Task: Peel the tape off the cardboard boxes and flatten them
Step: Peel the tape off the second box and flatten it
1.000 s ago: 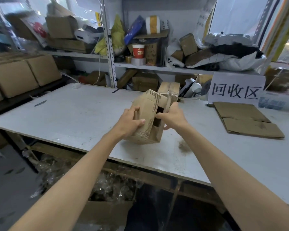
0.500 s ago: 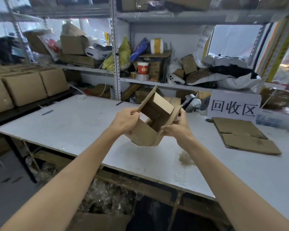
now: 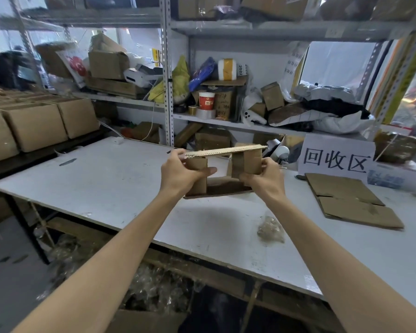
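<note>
Cartons (image 3: 34, 123) in a sealed row stand beyond the left edge of the worktop (image 3: 101, 183). The left half of the white top beside them is bare, giving the widest room for pressing anything down. Next comes the left hand (image 3: 180, 175), thumb laid across the near face of the cardboard box (image 3: 246, 162) and fingers curled over the left end of its top panel, pinching it. Half a second ago the box was tipped on a corner with its flaps splayed. Now it is level, held above the middle of the worktop nearer the far edge, open at both ends so the white top shows straight through. No tape spans either opening, though a darker strip on the right wall could be a remnant, so peeling looks about finished and collapsing the sleeve flat is likely next. The right hand (image 3: 264, 180) clasps the right wall, thumb in front, fingers wrapped behind. Toward the near edge lies a crumpled wad of tape (image 3: 270, 229). Further right a flattened box (image 3: 351, 203) lies close to the far edge, before a white sign (image 3: 334, 159), leaving less spare room there.
</note>
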